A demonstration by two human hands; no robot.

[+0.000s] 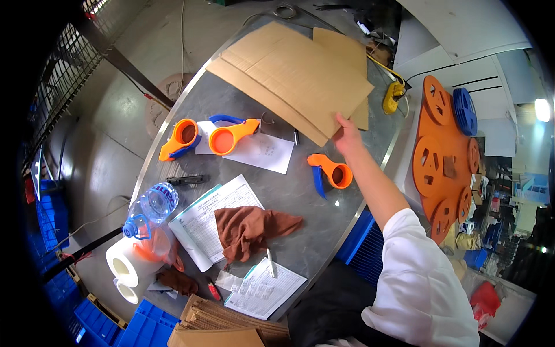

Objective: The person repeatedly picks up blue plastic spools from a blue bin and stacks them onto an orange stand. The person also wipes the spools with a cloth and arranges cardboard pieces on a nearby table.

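Note:
My right hand (pixel 347 137) reaches out over the far right part of the grey table and grips the near right corner of a flat brown cardboard sheet (pixel 289 69). The thumb lies on top, while the fingers under the sheet are mostly hidden. More cardboard (pixel 341 49) lies beneath it. Just below my wrist rests an orange, cup-shaped part with a blue lever (pixel 334 170). Two similar orange and blue parts, one at the left (pixel 184 136) and one in the middle (pixel 228 139), stand near white paper (pixel 274 151). My left hand is out of view.
A brown cloth (pixel 245 228) covers part of a paper form (pixel 199 217). A large clear bottle (pixel 153 208) and white rolls (pixel 124 263) stand at the left edge. Yellow power strip (pixel 393 96) sits at the far right; folded cardboard (pixel 225 324) is close to me.

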